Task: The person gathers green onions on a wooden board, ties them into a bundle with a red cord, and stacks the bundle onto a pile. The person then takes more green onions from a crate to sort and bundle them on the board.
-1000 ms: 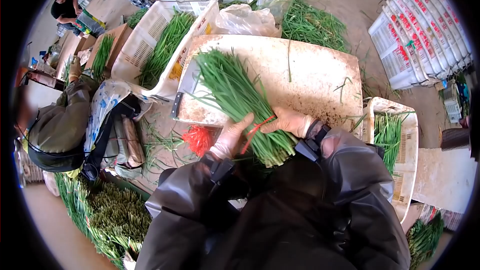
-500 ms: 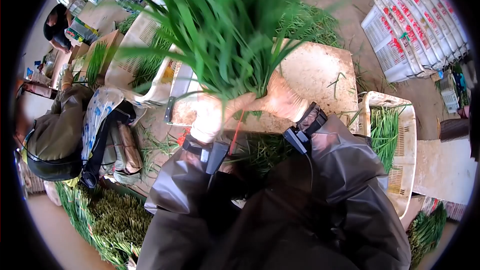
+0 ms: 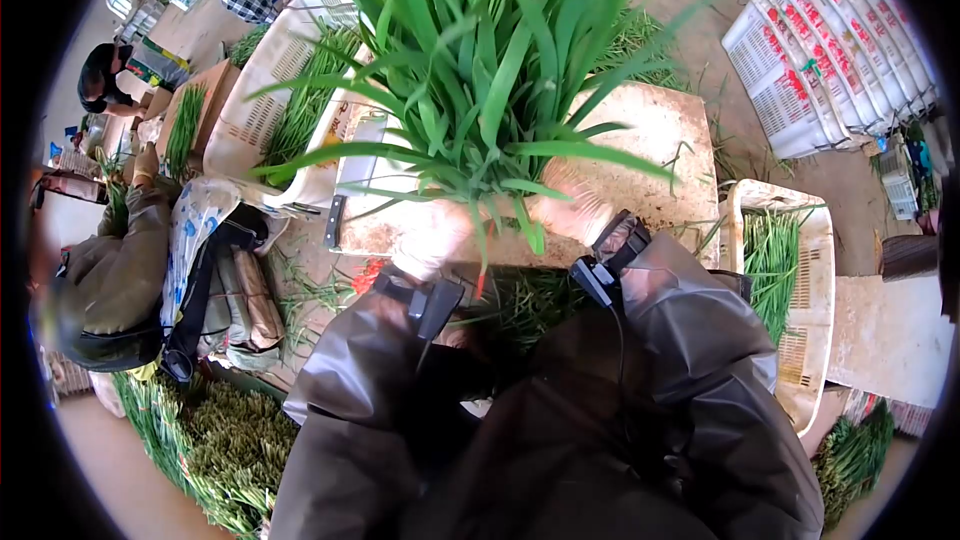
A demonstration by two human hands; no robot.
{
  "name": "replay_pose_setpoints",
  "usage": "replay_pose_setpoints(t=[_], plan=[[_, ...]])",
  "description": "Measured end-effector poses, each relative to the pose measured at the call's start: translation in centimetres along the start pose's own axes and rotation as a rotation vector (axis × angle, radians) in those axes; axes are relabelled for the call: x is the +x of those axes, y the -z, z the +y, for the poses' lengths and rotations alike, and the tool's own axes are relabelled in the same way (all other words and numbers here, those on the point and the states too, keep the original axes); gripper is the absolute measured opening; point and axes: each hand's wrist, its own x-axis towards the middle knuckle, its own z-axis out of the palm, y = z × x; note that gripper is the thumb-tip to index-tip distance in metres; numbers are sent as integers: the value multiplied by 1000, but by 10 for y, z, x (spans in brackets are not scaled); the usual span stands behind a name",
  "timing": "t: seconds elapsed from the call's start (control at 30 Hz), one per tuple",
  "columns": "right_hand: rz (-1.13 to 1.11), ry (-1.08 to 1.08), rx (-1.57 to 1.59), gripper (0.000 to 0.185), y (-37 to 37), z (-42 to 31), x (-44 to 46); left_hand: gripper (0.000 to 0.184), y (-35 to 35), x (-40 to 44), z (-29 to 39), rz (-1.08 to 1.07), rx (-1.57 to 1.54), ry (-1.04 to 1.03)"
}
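Note:
A thick bunch of garlic chives (image 3: 490, 110) stands upright before me, its green leaves fanning out and drooping over my fingers. My left hand (image 3: 435, 232) is closed around its lower left side. From the right, my right hand (image 3: 575, 202) grips the same bunch; leaves hide most of the fingers of both hands. A thin red strip (image 3: 482, 275) hangs beneath the bunch near my left hand. Under it lies a worn, stained board (image 3: 645, 135). At the board's left edge rests a knife (image 3: 336, 218) with a dark handle.
White crates holding chives stand at the left (image 3: 225, 130) and right (image 3: 817, 280). Stacked white crates (image 3: 830, 50) with red print are at the upper right. Bundled chives (image 3: 215, 440) lie at the lower left. Beside me on the left sits a person (image 3: 120, 260); others work farther back.
The bunch has tilted toward me, so its leaves now spread over my hands and hide the gathered stems. Both hands remain on it. The neighbouring person's arm has shifted.

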Motion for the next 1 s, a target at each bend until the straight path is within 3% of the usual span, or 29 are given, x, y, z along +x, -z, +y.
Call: replay_pose_setpoints(t=[0.03,0.1,0.2,0.3,0.33,0.37,0.4,0.5,0.53,0.63,0.77,0.8,0.87,0.9,0.93,1.0], plan=[[35,25,-26,64,1,5,4,27,2,-3,5,-20,309,-48],[37,-6,-126,64,2,13,0,30,-5,1,18,8,106,86],[69,41,-107,64,4,28,3,34,-10,1,18,18,-119,101],[124,160,-74,65,9,60,14,33,-7,2,20,11,-3,80],[58,173,-197,66,9,29,9,28,-8,7,25,16,-51,80],[-60,-46,478,72,4,0,2,23,-12,12,32,16,-100,81],[-19,-313,1145,81,-2,-31,-5,23,-13,15,47,86,-175,62],[-109,211,-134,90,3,-39,1,40,-14,13,83,184,-538,137],[-206,290,-166,93,5,-44,2,42,-15,13,82,246,-573,158],[-261,97,-143,94,10,-40,-2,44,-16,7,60,300,-678,304],[-294,-373,-146,88,15,-32,-11,49,-13,-5,23,142,-1048,610],[-194,-280,-185,87,7,-43,-23,51,-11,-8,28,126,-1099,626],[-196,-231,-122,85,10,-41,-24,59,-8,-16,38,122,-1112,625],[-201,-309,-7,78,9,-46,-26,68,-1,-18,38,21,-1225,734],[-198,-389,106,72,9,-51,-29,72,2,-21,37,-91,-1420,670],[-81,-323,151,59,5,-51,-29,72,7,-25,36,-152,-1532,604]])
